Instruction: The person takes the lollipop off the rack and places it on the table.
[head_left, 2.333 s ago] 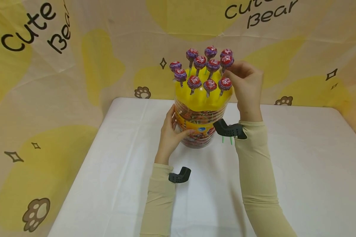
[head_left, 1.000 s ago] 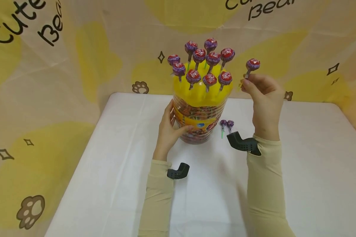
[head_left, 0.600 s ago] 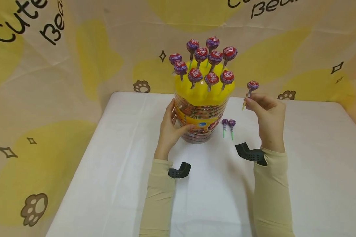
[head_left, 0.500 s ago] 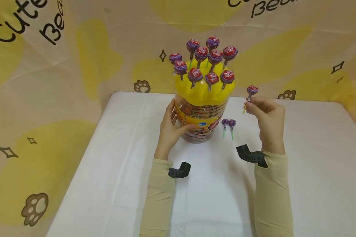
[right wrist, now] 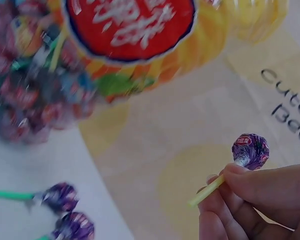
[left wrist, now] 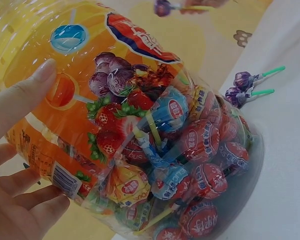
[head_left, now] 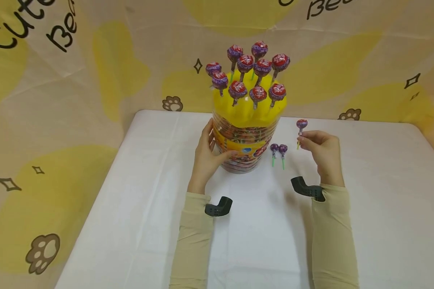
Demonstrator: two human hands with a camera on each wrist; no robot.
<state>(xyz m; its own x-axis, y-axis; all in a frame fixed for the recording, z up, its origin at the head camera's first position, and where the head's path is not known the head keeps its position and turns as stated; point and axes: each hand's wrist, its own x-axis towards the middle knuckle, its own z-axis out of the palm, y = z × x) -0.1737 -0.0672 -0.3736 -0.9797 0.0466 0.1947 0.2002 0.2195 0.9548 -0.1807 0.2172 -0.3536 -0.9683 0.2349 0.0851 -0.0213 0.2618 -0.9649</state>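
Observation:
A large clear plastic candy jar (head_left: 242,140) with a yellow lid (head_left: 244,118) stands on the table, packed with wrapped lollipops. Several red-and-purple lollipops (head_left: 237,90) stick up out of its lid. My left hand (head_left: 207,160) holds the jar's left side, thumb across the front label (left wrist: 107,85) and fingers toward the back. Off to the jar's right, my right hand (head_left: 322,154) pinches a purple lollipop (right wrist: 250,150) by its yellow stick, head upward, above the table. Two purple lollipops with green sticks (head_left: 283,149) lie side by side on the table between jar and right hand.
A white cloth covers the table (head_left: 159,241). Behind and to the left hangs a yellow-patterned cloth backdrop (head_left: 148,60) with lettering and paw prints. Black wrist mounts (head_left: 218,206) sit on both sleeves.
My right hand has drawn a lollipop away from the jar's lid, moved right, then lowered it toward the table. My left hand stays on the jar.

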